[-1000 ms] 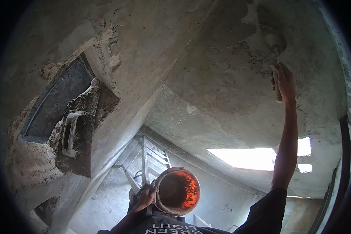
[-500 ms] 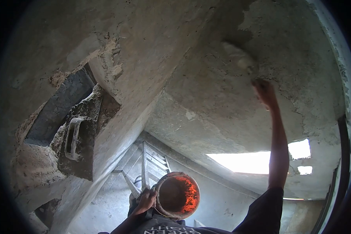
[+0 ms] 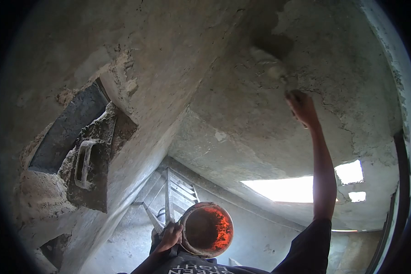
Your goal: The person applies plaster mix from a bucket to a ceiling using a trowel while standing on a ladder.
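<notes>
My right hand [image 3: 301, 108] is raised to the rough grey ceiling [image 3: 242, 109] and grips a trowel [image 3: 270, 65], whose blurred blade lies against a darker patch of wet plaster. Low in the view, my left hand [image 3: 171, 237] holds the rim of a round orange pan [image 3: 208, 229], tilted so its dark inside faces me. Both arms belong to the wearer of the dark shirt at the bottom edge.
A plaster-caked float with a white handle [image 3: 87, 165] rests in a broken recess of the beam on the left. A ladder [image 3: 171, 194] stands below in the middle. Bright openings [image 3: 287, 188] shine at the lower right. A dark pipe [image 3: 401, 182] runs along the right edge.
My right hand has swept the trowel leftward across the ceiling, from the far upper right toward the middle. The left hand and pan have stayed nearly still.
</notes>
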{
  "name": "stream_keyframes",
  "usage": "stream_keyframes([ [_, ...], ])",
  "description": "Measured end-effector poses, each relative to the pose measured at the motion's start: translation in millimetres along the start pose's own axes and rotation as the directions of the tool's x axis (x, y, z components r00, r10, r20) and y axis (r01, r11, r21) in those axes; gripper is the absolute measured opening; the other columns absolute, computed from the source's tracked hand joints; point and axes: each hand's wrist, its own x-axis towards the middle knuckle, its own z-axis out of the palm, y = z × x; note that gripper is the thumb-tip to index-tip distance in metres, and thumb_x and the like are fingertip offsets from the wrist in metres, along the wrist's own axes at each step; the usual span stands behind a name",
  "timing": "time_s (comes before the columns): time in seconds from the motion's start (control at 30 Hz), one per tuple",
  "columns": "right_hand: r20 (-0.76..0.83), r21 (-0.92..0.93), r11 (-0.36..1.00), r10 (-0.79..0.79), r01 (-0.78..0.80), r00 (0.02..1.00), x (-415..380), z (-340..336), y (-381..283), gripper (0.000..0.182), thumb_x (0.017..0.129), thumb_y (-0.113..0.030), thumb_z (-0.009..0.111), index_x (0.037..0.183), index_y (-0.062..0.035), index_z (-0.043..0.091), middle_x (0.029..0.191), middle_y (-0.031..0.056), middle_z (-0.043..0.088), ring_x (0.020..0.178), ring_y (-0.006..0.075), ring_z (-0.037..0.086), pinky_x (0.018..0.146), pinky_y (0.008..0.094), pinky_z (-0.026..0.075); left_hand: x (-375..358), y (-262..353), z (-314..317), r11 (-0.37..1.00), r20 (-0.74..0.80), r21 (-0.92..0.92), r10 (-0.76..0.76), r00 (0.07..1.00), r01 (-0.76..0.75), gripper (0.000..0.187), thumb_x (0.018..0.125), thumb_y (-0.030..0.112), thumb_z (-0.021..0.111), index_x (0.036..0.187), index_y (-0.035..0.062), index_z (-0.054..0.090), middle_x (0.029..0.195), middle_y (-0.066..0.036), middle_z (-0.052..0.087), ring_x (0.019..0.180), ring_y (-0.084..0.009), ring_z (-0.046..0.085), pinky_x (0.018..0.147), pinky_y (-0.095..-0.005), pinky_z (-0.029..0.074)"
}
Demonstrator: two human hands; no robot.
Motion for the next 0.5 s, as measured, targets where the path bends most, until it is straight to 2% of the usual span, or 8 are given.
stream_keyframes([
  [0.07, 0.085, -0.068, 0.993, -0.092, 0.098, 0.992, 9, 11, 4, 0.035, 0.091, -0.037, 0.056, 0.081, -0.0031, 0.061, 0.057, 0.0023, 0.052, 0.045, 0.0082, 0.047, 0.041, 0.031, 0.039, -1, 2, 1, 0.999, 0.021, -0.028, -0.016, 1.0, 0.016, 0.032, 0.095, 0.032, 0.052, 0.085, 0.0052, 0.038, 0.052, -0.002, 0.042, 0.039, -0.0127, 0.043, 0.038, -0.0292, 0.036],
  [0.1, 0.075, -0.068, 0.993, -0.095, 0.1, 0.993, 14, 9, 3, 0.035, 0.091, -0.037, 0.056, 0.081, -0.0031, 0.061, 0.057, 0.0023, 0.052, 0.045, 0.0082, 0.047, 0.041, 0.031, 0.039, 3, -3, 0, 1.0, 0.023, -0.023, -0.007, 1.0, 0.007, 0.032, 0.095, 0.032, 0.052, 0.085, 0.0052, 0.038, 0.052, -0.002, 0.042, 0.039, -0.0127, 0.043, 0.038, -0.0292, 0.036],
  [0.17, 0.071, -0.065, 0.995, -0.07, 0.074, 0.995, 21, 7, 0, 0.036, 0.091, -0.037, 0.055, 0.082, -0.003, 0.062, 0.057, 0.0026, 0.052, 0.045, 0.0089, 0.048, 0.043, 0.031, 0.04, 8, -14, -3, 0.991, 0.074, -0.116, -0.058, 0.996, 0.067, 0.03, 0.095, 0.037, 0.051, 0.082, 0.0119, 0.04, 0.05, 0.003, 0.036, 0.038, -0.0101, 0.036, 0.039, -0.0269, 0.032],
  [0.2, 0.068, -0.062, 0.995, -0.071, 0.075, 0.995, 24, -1, -3, 0.036, 0.091, -0.037, 0.055, 0.082, -0.003, 0.062, 0.057, 0.0026, 0.052, 0.045, 0.0089, 0.048, 0.043, 0.031, 0.04, 9, -20, -2, 0.991, 0.044, -0.118, -0.059, 0.997, 0.063, 0.032, 0.095, 0.036, 0.051, 0.078, 0.0138, 0.036, 0.05, 0.004, 0.033, 0.038, -0.0093, 0.031, 0.039, -0.0265, 0.029],
  [0.27, 0.0, -0.076, 0.997, -0.008, 0.008, 1.0, 25, -34, -22, 0.042, 0.091, -0.043, 0.051, 0.09, -0.0027, 0.062, 0.059, 0.0021, 0.054, 0.046, 0.0098, 0.05, 0.042, 0.0286, 0.043, 13, -26, -8, 0.989, 0.088, -0.139, -0.044, 0.995, 0.056, 0.032, 0.094, 0.034, 0.052, 0.082, 0.0095, 0.037, 0.051, 0.001, 0.038, 0.039, -0.0113, 0.037, 0.039, -0.0281, 0.033],
  [0.33, -0.18, 0.02, 1.0, 0.015, -0.011, 0.984, 21, -63, -46, 0.041, 0.092, -0.044, 0.051, 0.09, -0.004, 0.062, 0.061, 0.0017, 0.054, 0.047, 0.0092, 0.05, 0.042, 0.0277, 0.043, 13, -29, -10, 0.984, 0.131, -0.168, -0.034, 0.991, 0.056, 0.032, 0.094, 0.032, 0.052, 0.086, 0.0051, 0.038, 0.052, -0.003, 0.043, 0.039, -0.0133, 0.043, 0.038, -0.0297, 0.037],
  [0.43, -0.244, 0.106, 0.991, -0.056, 0.084, 0.968, 26, -87, -57, 0.045, 0.09, -0.047, 0.052, 0.084, -0.0037, 0.061, 0.056, 0.0016, 0.051, 0.045, 0.0094, 0.05, 0.041, 0.0274, 0.042, 6, -17, -8, 0.991, 0.086, -0.115, -0.061, 0.994, 0.07, 0.03, 0.094, 0.031, 0.053, 0.089, 0.0054, 0.038, 0.052, -0.002, 0.042, 0.039, -0.013, 0.042, 0.038, -0.0297, 0.037],
  [0.5, -0.203, 0.111, 0.99, -0.059, 0.083, 0.977, 24, -82, -58, 0.046, 0.09, -0.047, 0.053, 0.082, -0.0032, 0.061, 0.056, 0.0019, 0.051, 0.045, 0.0095, 0.05, 0.041, 0.028, 0.041, 0, -2, -2, 0.998, 0.031, -0.026, -0.062, 0.998, 0.062, 0.029, 0.094, 0.031, 0.053, 0.092, 0.0058, 0.038, 0.052, -0.002, 0.042, 0.039, -0.0124, 0.042, 0.038, -0.0295, 0.037],
])
